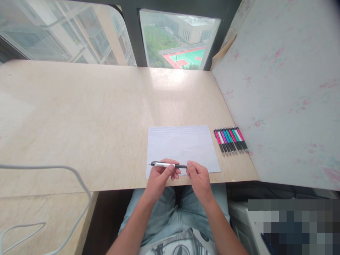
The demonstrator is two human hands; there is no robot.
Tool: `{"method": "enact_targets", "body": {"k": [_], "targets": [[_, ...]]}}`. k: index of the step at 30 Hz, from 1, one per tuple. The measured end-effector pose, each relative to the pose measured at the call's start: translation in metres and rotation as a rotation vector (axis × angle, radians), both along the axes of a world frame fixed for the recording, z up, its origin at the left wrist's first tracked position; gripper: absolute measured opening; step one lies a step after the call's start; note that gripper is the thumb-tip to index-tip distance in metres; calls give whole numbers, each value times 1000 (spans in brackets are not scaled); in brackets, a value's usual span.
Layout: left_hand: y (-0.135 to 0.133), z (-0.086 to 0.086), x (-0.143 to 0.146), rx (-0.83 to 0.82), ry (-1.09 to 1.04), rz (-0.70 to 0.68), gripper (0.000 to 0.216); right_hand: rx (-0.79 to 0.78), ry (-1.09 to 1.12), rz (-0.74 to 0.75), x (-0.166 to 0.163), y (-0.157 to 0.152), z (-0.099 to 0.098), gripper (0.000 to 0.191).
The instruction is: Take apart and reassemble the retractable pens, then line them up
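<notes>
A seated person holds a pen level between both hands, over the near edge of a pale bench; the pen lies crosswise, its clip end pointing to the person's left and its dark end to the right. The left hand is curled around the white barrel, fingers folded over it; the right hand pinches the dark end between thumb and fingertips, the other fingers tucked in. The two hands are near each other but apart; a short stretch of pen shows between them.

Beneath the pen a sheet of paper lies flat on the bench; faint lines of writing run along its far edge, and the rest looks blank. The pen sits over the near edge of the sheet; whether it touches the paper cannot be told.

Just to the right of the sheet a row of pens lies side by side, barrels pink, purple, blue and green, black ends toward the person; the row is close to a wall papered in a pale flowered pattern.

A white cable loops across the near left corner of the bench; beyond the far edge a window looks down on buildings and a sports court; the person's legs in blue jeans show below the bench.
</notes>
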State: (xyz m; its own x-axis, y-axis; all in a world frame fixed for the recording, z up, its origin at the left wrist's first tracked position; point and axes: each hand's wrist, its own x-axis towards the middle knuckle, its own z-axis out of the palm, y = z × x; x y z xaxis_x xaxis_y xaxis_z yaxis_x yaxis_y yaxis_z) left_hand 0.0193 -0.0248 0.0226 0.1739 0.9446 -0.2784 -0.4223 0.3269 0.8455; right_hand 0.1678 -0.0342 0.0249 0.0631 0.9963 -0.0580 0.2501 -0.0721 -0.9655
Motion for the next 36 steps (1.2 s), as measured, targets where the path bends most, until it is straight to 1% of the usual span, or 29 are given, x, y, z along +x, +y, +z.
{"method": "enact_targets", "body": {"k": [3, 8, 11, 14, 17, 19, 21, 24, 27, 28, 32, 33, 36], "targets": [[-1, 2, 4, -44, -51, 38, 24, 85, -88, 22, 2, -1, 2, 42], [-3, 3, 6, -112, -120, 42, 23, 302, -269, 141, 9, 2, 4, 33], [-2, 2, 4, -124, -142, 44, 23, 367, -301, 182, 13, 5, 6, 27], [-1, 0, 1, -117, -124, 37, 22, 345, -261, 198, 14, 6, 6, 22], [0, -2, -1, -109, -101, 33, 21, 309, -205, 163, 14, 5, 5, 13], [0, -3, -2, -100, -100, 40, 21, 299, -153, 132, 13, 3, 4, 10], [0, -3, -2, -82, -92, 45, 20, 275, -97, 101, 11, 2, 3, 14], [1, -2, -2, -51, -49, 39, 20, 157, -40, 65, 9, 3, 3, 16], [2, -1, -3, -40, -3, 30, 22, 39, -28, 93, 9, 6, 3, 35], [2, -1, -4, -39, 4, 33, 22, 23, -27, 110, 10, 7, 4, 37], [4, -2, -6, -18, 5, 55, 20, 32, 0, 127, 12, 9, 2, 19], [5, -3, -6, -10, 7, 54, 19, 35, 12, 114, 13, 9, 2, 17], [7, -2, -7, 8, 18, 32, 19, 13, 55, 80, 16, 12, 0, 21]]}}
